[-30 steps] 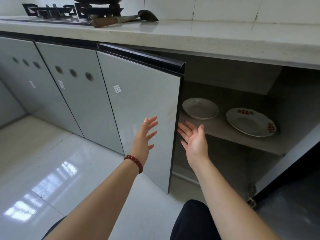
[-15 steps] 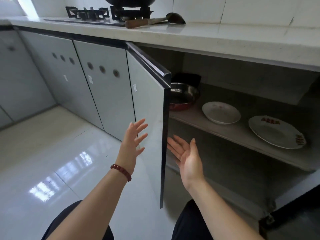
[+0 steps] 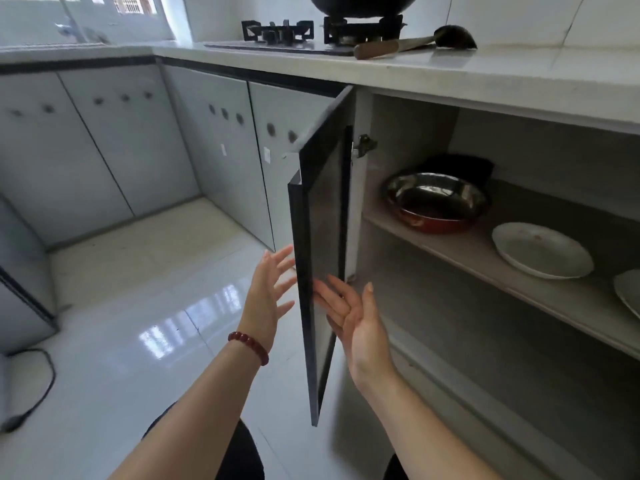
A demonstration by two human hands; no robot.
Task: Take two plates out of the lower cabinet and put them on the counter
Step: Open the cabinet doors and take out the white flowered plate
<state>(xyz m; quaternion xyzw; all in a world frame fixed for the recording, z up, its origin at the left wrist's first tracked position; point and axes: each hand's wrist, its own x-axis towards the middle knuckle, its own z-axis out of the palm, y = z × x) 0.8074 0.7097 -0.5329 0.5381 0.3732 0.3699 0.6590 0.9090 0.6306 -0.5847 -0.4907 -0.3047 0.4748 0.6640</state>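
The lower cabinet stands open, its dark-edged door (image 3: pixel 323 237) swung out toward me. On the cabinet shelf (image 3: pixel 450 251) lies a white plate (image 3: pixel 542 250); only the rim of a second plate (image 3: pixel 628 294) shows at the right edge of the view. My left hand (image 3: pixel 268 294), with a red bead bracelet on the wrist, is open just left of the door's edge. My right hand (image 3: pixel 353 317) is open, palm up, on the inner side of the door below the shelf. Neither hand holds anything. The pale counter (image 3: pixel 485 77) runs above the cabinet.
A metal bowl nested in a red one (image 3: pixel 436 202) sits on the shelf left of the plate. A gas stove (image 3: pixel 311 32) with a black wok and a ladle (image 3: pixel 415 45) occupy the counter. Shut cabinet doors (image 3: pixel 214 147) line the left, and a black cable (image 3: pixel 34 393) lies on the glossy floor.
The cabinet door has swung further open, and the metal bowl has come into sight. My view has shifted left, pushing the plates to the right edge. Both hands stay open beside the door.
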